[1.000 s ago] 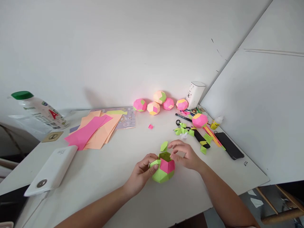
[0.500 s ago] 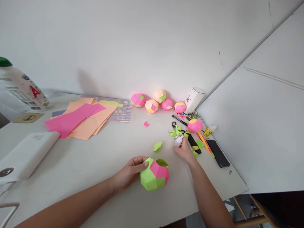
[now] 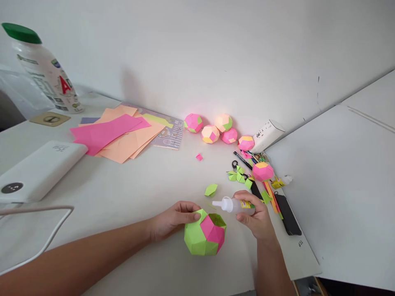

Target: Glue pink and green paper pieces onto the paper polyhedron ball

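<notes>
- we take the green and pink paper ball (image 3: 199, 240) as our landmark; it is toward the near side of the bench (image 3: 166, 187), between our hands, and we cannot tell whether its base touches the surface.
- we judge it mostly built: the walls that show are joined facets, green with pink on the right, while an opening (image 3: 218, 221) gapes at its top.
- that gap seems to be what is left; a loose green piece (image 3: 211, 190) lies just beyond the ball, with more small green pieces (image 3: 240, 176) farther beyond and to its right.
- well beyond the ball, six other paper balls (image 3: 210, 134) look closed on the sides we see.
- our left hand (image 3: 177, 218) is narrow, pinching the ball's upper left edge, thumb outside, the other fingers partly hidden.
- our right hand (image 3: 254, 218), right of the ball, wraps a white squeeze bottle (image 3: 235, 205), its nozzle pointing left, seemingly clear of the ball.
</notes>
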A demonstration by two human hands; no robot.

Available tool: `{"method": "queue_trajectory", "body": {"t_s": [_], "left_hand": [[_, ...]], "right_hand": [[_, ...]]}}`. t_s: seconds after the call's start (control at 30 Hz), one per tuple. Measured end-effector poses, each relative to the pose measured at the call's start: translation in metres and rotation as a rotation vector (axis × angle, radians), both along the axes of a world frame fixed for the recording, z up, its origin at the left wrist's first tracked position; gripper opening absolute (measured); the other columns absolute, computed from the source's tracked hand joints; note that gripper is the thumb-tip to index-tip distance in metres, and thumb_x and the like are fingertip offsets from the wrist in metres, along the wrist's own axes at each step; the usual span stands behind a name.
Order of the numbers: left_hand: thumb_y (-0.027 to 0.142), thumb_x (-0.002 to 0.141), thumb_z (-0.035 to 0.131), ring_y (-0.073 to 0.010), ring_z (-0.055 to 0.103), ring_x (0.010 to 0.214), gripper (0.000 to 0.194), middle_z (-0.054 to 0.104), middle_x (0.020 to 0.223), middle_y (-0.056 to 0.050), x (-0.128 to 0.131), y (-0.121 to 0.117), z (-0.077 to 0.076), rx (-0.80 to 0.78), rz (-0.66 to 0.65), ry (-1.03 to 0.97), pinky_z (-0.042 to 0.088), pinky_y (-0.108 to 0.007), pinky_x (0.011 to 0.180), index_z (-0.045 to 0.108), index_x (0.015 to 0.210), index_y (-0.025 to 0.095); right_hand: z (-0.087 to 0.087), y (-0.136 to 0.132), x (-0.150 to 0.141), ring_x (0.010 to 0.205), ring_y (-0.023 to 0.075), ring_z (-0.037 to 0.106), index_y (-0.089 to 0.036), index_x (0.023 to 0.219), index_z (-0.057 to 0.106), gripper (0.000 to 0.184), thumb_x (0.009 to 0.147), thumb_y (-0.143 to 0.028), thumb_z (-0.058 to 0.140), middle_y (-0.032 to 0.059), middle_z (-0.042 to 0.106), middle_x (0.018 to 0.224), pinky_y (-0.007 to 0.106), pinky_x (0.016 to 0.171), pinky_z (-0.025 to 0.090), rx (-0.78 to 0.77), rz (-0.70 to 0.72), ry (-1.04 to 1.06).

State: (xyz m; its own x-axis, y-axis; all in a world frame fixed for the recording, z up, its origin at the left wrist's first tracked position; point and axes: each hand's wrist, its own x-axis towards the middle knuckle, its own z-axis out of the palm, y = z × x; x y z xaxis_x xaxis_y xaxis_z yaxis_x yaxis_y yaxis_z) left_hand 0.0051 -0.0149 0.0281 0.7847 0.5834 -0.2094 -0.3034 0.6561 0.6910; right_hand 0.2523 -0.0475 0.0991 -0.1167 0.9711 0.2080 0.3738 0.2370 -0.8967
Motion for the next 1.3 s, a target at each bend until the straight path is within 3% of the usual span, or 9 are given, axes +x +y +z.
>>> {"method": "queue_trajectory", "body": {"t_s": [0.13,0.27,0.4,0.6,0.83,1.1,1.3], "left_hand": [[0.036,0.067,0.081,-0.0190,0.061,0.076,0.024,0.070,0.081,-0.005,0.001,0.001,0.003,-0.023,0.001,0.000,0.044,-0.029,0.072,0.072,0.077,0.015],[0.036,0.068,0.080,-0.0177,0.059,0.074,0.024,0.068,0.079,-0.004,0.001,0.002,0.004,-0.025,-0.002,-0.021,0.043,-0.028,0.071,0.071,0.075,0.015],[0.037,0.067,0.081,-0.0151,0.056,0.067,0.025,0.065,0.070,-0.001,0.001,0.002,0.006,-0.021,0.000,-0.002,0.042,-0.026,0.066,0.070,0.069,0.016],[0.040,0.067,0.081,-0.0175,0.061,0.073,0.027,0.070,0.078,-0.004,0.001,0.002,0.011,0.005,-0.023,0.003,0.046,-0.028,0.071,0.073,0.075,0.016],[0.039,0.070,0.080,-0.0181,0.063,0.076,0.025,0.072,0.083,-0.004,0.000,0.002,0.008,0.025,-0.038,0.003,0.047,-0.028,0.073,0.074,0.079,0.016],[0.038,0.070,0.079,-0.0172,0.059,0.072,0.023,0.069,0.076,-0.003,-0.002,0.002,0.012,0.011,-0.039,-0.018,0.044,-0.027,0.070,0.073,0.074,0.016],[0.036,0.069,0.079,-0.0157,0.056,0.068,0.020,0.066,0.071,-0.002,-0.002,0.002,0.012,-0.006,-0.038,-0.023,0.041,-0.026,0.066,0.072,0.071,0.017]], "right_hand": [[-0.001,-0.001,-0.003,0.072,0.0180,0.057,-0.025,0.098,0.059,0.044,0.069,-0.054,0.076,0.0050,0.059,0.093,0.027,0.056,0.047,-0.071,-0.085,0.026],[-0.006,-0.004,-0.011,0.068,0.0181,0.055,-0.025,0.091,0.056,0.043,0.071,-0.059,0.072,0.0025,0.057,0.080,0.028,0.055,0.046,0.093,-0.145,-0.028],[-0.004,-0.008,-0.020,0.056,0.0164,0.051,-0.025,0.086,0.055,0.040,0.072,-0.060,0.070,0.0008,0.055,0.070,0.027,0.046,0.042,0.153,-0.150,-0.069],[-0.009,-0.011,-0.022,0.052,0.0157,0.049,-0.026,0.086,0.053,0.032,0.078,-0.053,0.067,-0.0004,0.052,0.067,0.028,0.045,0.041,0.168,-0.177,-0.062],[-0.016,-0.009,-0.022,0.054,0.0141,0.047,-0.026,0.086,0.052,0.030,0.079,-0.051,0.066,-0.0013,0.049,0.070,0.026,0.046,0.041,0.071,-0.186,0.014],[-0.004,-0.005,-0.015,0.057,0.0142,0.050,-0.024,0.088,0.057,0.032,0.072,-0.046,0.074,0.0005,0.055,0.075,0.025,0.047,0.043,-0.073,-0.035,-0.025],[0.003,-0.004,-0.008,0.059,0.0145,0.049,-0.024,0.090,0.058,0.027,0.072,-0.034,0.076,0.0008,0.054,0.077,0.025,0.046,0.039,-0.068,0.140,-0.073]]}}
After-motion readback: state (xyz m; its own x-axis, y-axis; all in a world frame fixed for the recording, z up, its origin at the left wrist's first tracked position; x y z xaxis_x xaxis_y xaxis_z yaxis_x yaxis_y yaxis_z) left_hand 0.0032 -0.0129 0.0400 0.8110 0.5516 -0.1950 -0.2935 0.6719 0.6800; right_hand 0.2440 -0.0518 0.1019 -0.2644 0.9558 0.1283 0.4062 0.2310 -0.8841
